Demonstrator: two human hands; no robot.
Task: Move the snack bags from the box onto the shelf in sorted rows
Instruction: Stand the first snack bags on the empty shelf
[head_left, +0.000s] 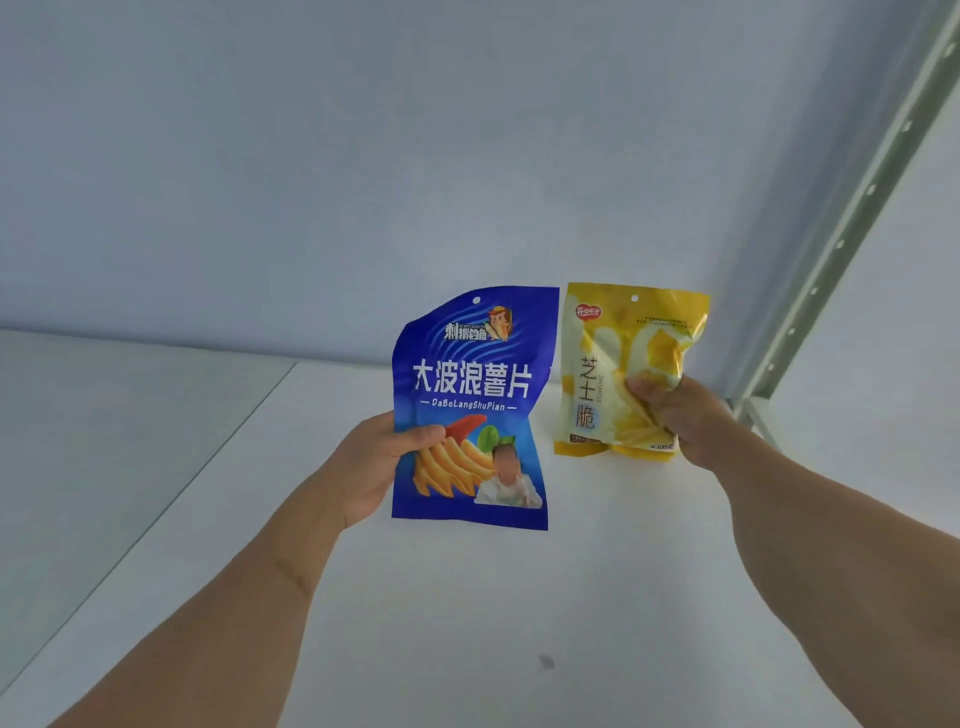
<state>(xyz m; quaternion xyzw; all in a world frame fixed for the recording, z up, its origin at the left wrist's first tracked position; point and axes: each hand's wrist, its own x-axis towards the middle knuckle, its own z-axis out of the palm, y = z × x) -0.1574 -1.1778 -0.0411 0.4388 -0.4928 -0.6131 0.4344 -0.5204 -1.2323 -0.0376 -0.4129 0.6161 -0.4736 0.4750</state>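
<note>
A blue snack bag (475, 384) with white lettering stands upright above the white shelf board (467, 597). My left hand (371, 467) grips its left edge, thumb on the front. To its right a yellow snack bag (608, 358) stands upright with its bottom edge at or near the shelf board. My right hand (675, 415) grips its right side, crumpling the foil. The two bags are side by side, almost touching. The box is out of view.
A white back wall (415, 156) closes the shelf behind the bags. A perforated metal upright (852, 234) runs along the right side. A second shelf panel (104, 426) adjoins on the left, with a seam between.
</note>
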